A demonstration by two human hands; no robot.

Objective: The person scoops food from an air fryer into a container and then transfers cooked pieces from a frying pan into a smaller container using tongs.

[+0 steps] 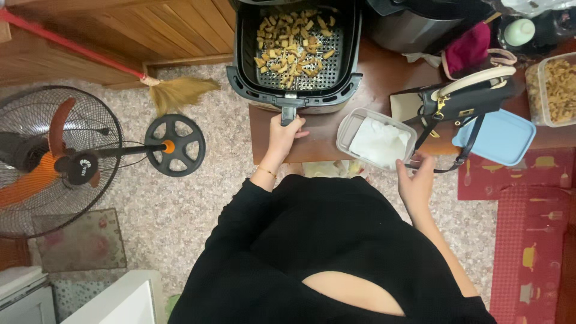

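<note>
A black air fryer basket (pixel 252 72) sits pulled out on a brown table (pixel 372 84), with several golden toasted cubes (pixel 294 45) lying on its perforated floor. My left hand (pixel 284 135) is shut on the basket's handle at the table's front edge. A clear plastic container (pixel 345 132) lined with white paper stands to the right of the handle. My right hand (pixel 415 180) is at that container's near right corner, fingers spread and touching its rim. I wear black.
A black handbag (pixel 465 99) with a cream handle and a light blue lid (pixel 498 138) lie right of the container. Another tub of cubes (pixel 555 87) stands far right. A standing fan (pixel 54 159) and a broom (pixel 174 93) are left on the floor.
</note>
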